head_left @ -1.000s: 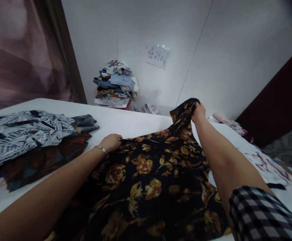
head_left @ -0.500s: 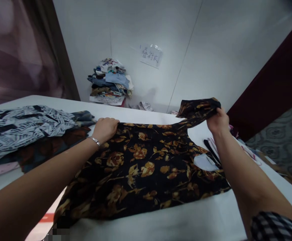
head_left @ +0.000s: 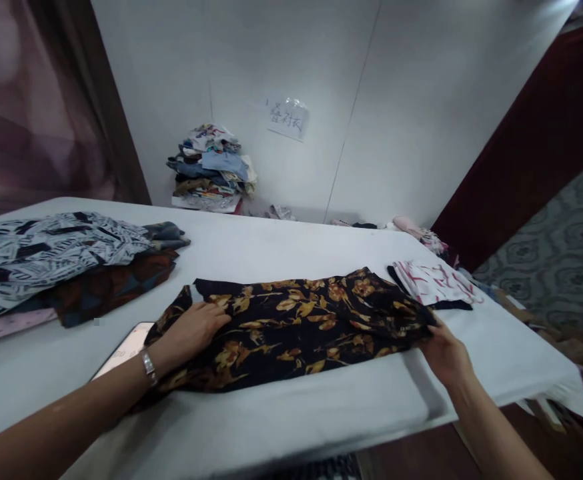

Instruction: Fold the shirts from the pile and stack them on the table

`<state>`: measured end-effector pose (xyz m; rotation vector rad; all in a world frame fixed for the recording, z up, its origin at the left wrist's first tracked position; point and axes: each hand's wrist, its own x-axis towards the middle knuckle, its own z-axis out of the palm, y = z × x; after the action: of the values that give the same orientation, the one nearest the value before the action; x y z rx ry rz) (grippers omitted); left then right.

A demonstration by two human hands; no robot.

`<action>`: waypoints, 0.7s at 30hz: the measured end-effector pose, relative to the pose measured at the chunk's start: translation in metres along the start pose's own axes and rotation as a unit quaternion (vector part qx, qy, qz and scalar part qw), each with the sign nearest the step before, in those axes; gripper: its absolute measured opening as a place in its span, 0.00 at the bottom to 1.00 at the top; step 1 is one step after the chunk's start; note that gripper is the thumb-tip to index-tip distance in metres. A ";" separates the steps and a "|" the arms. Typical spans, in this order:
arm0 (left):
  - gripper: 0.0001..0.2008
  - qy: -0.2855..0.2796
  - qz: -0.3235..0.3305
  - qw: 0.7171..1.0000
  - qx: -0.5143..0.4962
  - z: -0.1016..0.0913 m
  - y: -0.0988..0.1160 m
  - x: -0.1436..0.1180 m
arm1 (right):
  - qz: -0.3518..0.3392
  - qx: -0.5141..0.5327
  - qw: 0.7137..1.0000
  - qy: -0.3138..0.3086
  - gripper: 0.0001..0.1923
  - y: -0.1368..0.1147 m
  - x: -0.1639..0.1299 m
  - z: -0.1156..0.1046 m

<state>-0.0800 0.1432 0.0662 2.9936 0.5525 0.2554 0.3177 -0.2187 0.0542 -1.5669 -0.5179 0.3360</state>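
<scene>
A black shirt (head_left: 291, 327) with golden-brown flowers lies across the table, gathered into a long, low shape whose near edge reaches the table's front. My left hand (head_left: 196, 328), with a silver bracelet at the wrist, has its fingers closed on the fabric near the left end. At the opposite end my right hand (head_left: 444, 347) pinches the shirt's corner, its fingertips partly behind the cloth. A phone (head_left: 124, 350) with a lit screen lies under my left forearm, partly covered.
The white table (head_left: 271, 247) carries a heap with a black-and-white patterned garment (head_left: 56, 253) at left. A folded white-and-red garment (head_left: 429, 283) lies on dark cloth at right. Beyond the table stands a tall clothes pile (head_left: 214, 170) by the wall, beneath a handwritten sign (head_left: 287, 120).
My right hand has come down toward me, bringing the shirt's raised part down over the rest. My left hand has shifted down and slightly left. The shirt now covers less of the table.
</scene>
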 end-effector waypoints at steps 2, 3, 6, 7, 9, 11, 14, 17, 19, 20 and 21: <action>0.17 -0.015 -0.010 1.000 0.005 0.003 -0.001 -0.002 | 0.033 -0.005 0.999 -0.017 0.26 -0.001 -0.010 0.001; 0.17 -0.016 -0.013 1.000 0.012 0.002 0.000 -0.001 | 0.042 -0.007 0.999 -0.021 0.25 -0.003 -0.011 0.003; 0.19 0.022 -0.032 0.999 0.033 -0.007 0.004 0.001 | 0.063 0.030 0.997 0.017 0.21 -0.012 -0.008 0.006; 0.20 0.033 -0.041 0.998 0.035 -0.010 0.005 0.000 | 0.062 0.060 0.995 0.041 0.19 -0.013 -0.005 0.007; 0.19 0.023 -0.060 0.998 0.018 -0.012 0.007 -0.005 | 0.041 0.122 0.988 0.086 0.16 -0.014 -0.001 0.008; 0.18 -0.008 -0.074 0.997 -0.015 -0.011 0.008 -0.010 | -0.006 0.160 0.980 0.122 0.16 -0.015 0.001 0.010; 0.17 -0.008 -0.085 0.996 -0.040 -0.014 0.013 -0.011 | -0.087 0.146 0.974 0.149 0.18 -0.022 0.000 0.021; 0.20 0.047 -0.084 0.991 -0.095 -0.023 0.036 0.000 | -0.197 0.028 0.975 0.096 0.13 -0.044 -0.006 0.043; 0.22 0.073 -0.072 0.978 -0.179 -0.029 0.060 0.013 | -0.295 -0.077 0.952 -0.038 0.08 -0.065 -0.012 0.066; 0.23 0.078 -0.066 0.970 -0.223 -0.031 0.074 0.021 | -0.341 -0.123 0.922 -0.134 0.07 -0.076 -0.016 0.079; 0.24 0.077 -0.059 0.960 -0.264 -0.031 0.087 0.028 | -0.379 -0.162 0.879 -0.240 0.06 -0.086 -0.021 0.093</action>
<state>-0.0297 0.0740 0.1112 2.4291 0.5679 0.5348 0.2420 -0.1496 0.1313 -1.4548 -1.5863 0.0187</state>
